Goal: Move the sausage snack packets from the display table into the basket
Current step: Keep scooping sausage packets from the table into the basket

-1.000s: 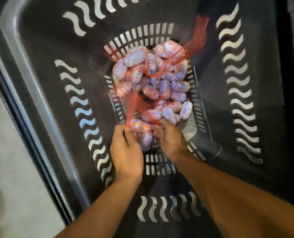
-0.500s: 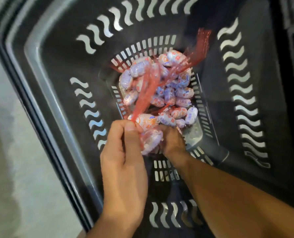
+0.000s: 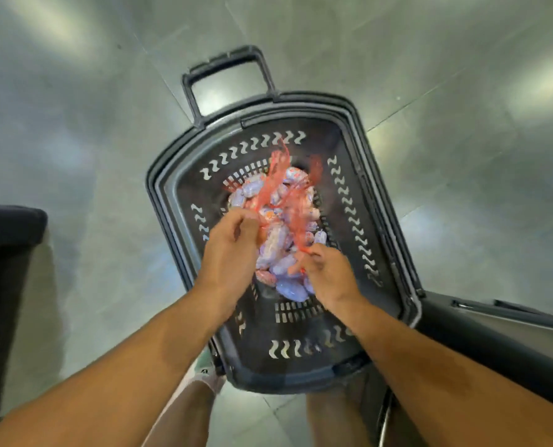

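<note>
A black plastic basket (image 3: 378,201) with slotted walls stands on the floor below me. Red net bags of purple-and-white sausage snack packets (image 3: 297,185) lie heaped on its bottom. My left hand (image 3: 228,250) pinches the red netting of one bag of packets (image 3: 276,243) above the pile. My right hand (image 3: 328,272) pinches another end of red netting close by, over the lower packets (image 3: 289,290).
The basket's pull handle (image 3: 226,64) sticks out at the far end over a shiny grey tiled floor (image 3: 91,108). A dark fixture (image 3: 1,253) stands at the left edge and another dark unit (image 3: 494,333) at the right. My shoe (image 3: 209,379) shows under the basket.
The view has pulled back and up, so the whole basket and floor now show. Both hands have risen from the basket bottom, still holding red netting.
</note>
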A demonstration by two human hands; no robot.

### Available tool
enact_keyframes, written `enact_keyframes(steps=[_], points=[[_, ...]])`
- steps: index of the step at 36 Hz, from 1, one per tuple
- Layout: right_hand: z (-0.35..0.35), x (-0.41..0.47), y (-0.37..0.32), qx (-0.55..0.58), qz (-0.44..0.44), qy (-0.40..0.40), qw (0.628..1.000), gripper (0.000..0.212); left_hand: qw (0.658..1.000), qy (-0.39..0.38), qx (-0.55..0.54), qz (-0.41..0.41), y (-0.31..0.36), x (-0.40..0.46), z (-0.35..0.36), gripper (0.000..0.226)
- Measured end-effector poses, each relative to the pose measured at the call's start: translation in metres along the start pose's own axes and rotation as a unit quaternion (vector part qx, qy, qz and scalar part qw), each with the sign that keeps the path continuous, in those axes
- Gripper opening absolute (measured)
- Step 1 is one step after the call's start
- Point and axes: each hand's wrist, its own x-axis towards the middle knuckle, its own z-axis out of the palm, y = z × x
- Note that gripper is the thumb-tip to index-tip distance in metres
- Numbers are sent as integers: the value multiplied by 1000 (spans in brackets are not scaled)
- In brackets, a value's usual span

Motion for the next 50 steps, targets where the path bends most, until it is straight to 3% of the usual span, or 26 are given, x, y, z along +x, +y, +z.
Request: enact_keyframes(steps=[5,9,17,23,30,38,46,50], points=[[-37,-89,-52,48,-3,53,997,28,996,-81,4,33,73,-63,-38,24],[-69,-157,-98,44,-15,136,990,27,989,-110,34,90,133,-112,-75,24],[-112,-303,-203,151,-110,229,955,30,960,-129,75,236,231,-207,-144,20],[-118,-414,-243,203,-177,291,918,25,935,-143,44,320,268,-268,-184,24],[-112,-500,-245,311,-198,352,860,19,934,-176,8,312,276,-315,-202,21],[-124,-580,-217,355,-174,380,836,18,916,-281,27,285,278,-376,-161,21],[-175,-641,-158,324,-150,474,805,17,876,-357,58,320,280,-446,-65,21],[-219,-658,-125,373,-146,497,770,18,864,-380,38,329,287,-483,-14,21]])
